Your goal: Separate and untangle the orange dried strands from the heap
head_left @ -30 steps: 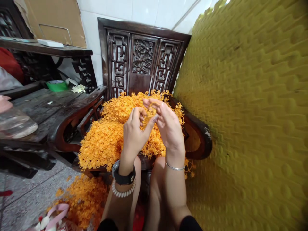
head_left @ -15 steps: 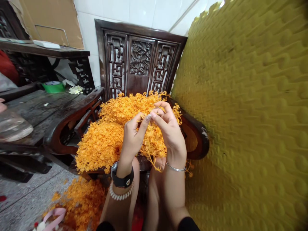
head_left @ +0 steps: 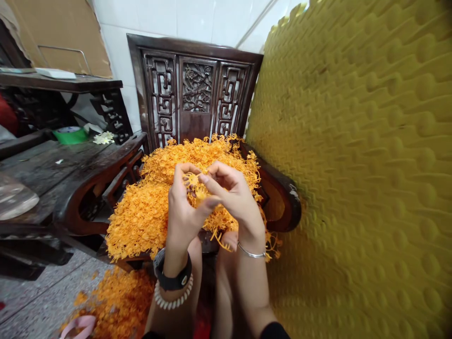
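A big heap of orange frilly pieces (head_left: 151, 207) covers the seat of a dark carved wooden chair (head_left: 194, 89). My left hand (head_left: 183, 207), with a black watch and a bead bracelet at the wrist, and my right hand (head_left: 235, 200), with a thin silver bangle, meet above the heap. Both pinch one small orange piece (head_left: 197, 188) between thumbs and fingertips. My bare knees show below the hands, by the seat's front edge.
A tall yellow embossed foam sheet (head_left: 353, 165) fills the right side. More orange pieces (head_left: 120, 296) lie on the speckled floor. On the left stands a dark wooden table (head_left: 52, 165) with a green tape roll (head_left: 70, 135); cardboard (head_left: 60, 33) leans on the tiled wall.
Both hands have dropped lower and slightly left, closer to the heap, still pinching together. The camera has swung a little to the right.
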A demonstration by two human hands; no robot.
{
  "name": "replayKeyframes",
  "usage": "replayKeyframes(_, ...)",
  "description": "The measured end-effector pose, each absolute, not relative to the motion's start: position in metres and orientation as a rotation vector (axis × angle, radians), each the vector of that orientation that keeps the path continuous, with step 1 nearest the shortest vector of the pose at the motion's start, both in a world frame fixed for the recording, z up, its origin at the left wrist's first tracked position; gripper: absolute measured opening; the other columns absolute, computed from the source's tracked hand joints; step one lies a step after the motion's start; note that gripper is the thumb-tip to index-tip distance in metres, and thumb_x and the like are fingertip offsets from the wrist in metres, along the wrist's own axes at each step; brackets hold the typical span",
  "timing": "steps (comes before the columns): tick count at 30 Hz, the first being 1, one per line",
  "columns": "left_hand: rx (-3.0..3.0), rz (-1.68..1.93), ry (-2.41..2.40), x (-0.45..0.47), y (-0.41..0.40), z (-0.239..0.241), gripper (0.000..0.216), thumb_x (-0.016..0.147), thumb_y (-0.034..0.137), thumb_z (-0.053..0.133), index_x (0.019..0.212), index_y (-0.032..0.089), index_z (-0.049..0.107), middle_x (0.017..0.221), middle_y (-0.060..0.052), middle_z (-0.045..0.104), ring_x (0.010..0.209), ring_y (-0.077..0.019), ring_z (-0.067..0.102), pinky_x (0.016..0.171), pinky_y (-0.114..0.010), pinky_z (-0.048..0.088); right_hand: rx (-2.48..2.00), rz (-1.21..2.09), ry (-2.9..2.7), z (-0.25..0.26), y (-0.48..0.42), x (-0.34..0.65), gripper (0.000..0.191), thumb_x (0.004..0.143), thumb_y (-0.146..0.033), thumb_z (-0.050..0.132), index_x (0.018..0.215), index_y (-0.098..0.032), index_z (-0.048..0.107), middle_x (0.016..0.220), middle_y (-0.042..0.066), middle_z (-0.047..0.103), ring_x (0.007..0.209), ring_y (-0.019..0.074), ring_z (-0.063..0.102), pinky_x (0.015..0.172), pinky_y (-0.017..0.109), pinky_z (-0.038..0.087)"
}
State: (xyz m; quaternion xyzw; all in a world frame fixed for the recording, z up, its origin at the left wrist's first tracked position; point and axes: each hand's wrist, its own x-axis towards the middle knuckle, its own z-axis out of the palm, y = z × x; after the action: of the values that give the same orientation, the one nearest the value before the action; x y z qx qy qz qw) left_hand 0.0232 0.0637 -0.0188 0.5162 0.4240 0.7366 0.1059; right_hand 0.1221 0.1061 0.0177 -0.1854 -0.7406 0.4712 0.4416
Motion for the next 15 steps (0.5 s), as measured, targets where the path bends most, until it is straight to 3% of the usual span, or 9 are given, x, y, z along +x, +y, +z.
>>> replayKeyframes(2, 1.615, 2.115, 1.431, 0.0254, 0.0585, -0.0156, 0.037, 0.074, 0.052, 0.061, 0.090, 0.020, 0.051, 0.077, -0.001, 0.051, 0.070, -0.0140, 0.048, 0.061, -0.026, 0.036, -0.414, 1.210, -1.796, 0.0176, 0.1065, 0.1202, 0.020, 0.079, -0.030, 0.060, 0.068, -0.019, 0.047, 0.063, -0.005, 0.039, 0.056, 0.0069, 0.034, 0.053, 0.024, 0.029)
replayKeyframes(4, 1.637, 2.085, 1.547, 0.0274, 0.0555, -0.0137, 0.022, 0.083, 0.039, 0.055, 0.075, 0.019, 0.050, 0.064, 0.001, 0.047, 0.060, -0.0114, 0.043, 0.055, -0.025, 0.032, -0.391, 1.242, -1.750, 0.0181, 0.1067, 0.1200, 0.022, 0.078, -0.032, 0.060, 0.067, -0.020, 0.046, 0.063, -0.005, 0.039, 0.057, 0.0073, 0.033, 0.054, 0.024, 0.030)
replayKeyframes(7, 1.651, 2.112, 1.563, 0.0287, 0.0568, -0.0144, 0.032, 0.090, 0.029, 0.044, 0.060, 0.018, 0.043, 0.054, 0.003, 0.040, 0.050, -0.0089, 0.036, 0.050, -0.025, 0.026, -0.428, 1.277, -1.730, 0.0187, 0.1065, 0.1214, 0.027, 0.080, -0.035, 0.058, 0.064, -0.020, 0.043, 0.062, -0.004, 0.035, 0.058, 0.0078, 0.031, 0.055, 0.024, 0.030)
replayKeyframes(10, 1.622, 2.113, 1.476, 0.0282, 0.0615, -0.0163, 0.034, 0.090, 0.028, 0.044, 0.058, 0.017, 0.042, 0.050, 0.004, 0.037, 0.047, -0.0075, 0.032, 0.047, -0.025, 0.023, -0.471, 1.295, -1.786, 0.0183, 0.1063, 0.1224, 0.033, 0.082, -0.038, 0.053, 0.059, -0.019, 0.040, 0.060, -0.004, 0.031, 0.056, 0.0077, 0.029, 0.052, 0.024, 0.027)
replayKeyframes(15, 1.348, 2.099, 1.059, 0.0297, 0.0648, -0.0162, 0.042, 0.085, 0.040, 0.052, 0.052, 0.016, 0.041, 0.047, 0.005, 0.034, 0.044, -0.0063, 0.031, 0.042, -0.022, 0.024, -0.369, 1.435, -1.785, 0.0192, 0.1031, 0.1222, 0.038, 0.084, -0.039, 0.051, 0.054, -0.018, 0.039, 0.053, -0.006, 0.028, 0.048, 0.0051, 0.026, 0.043, 0.023, 0.022)
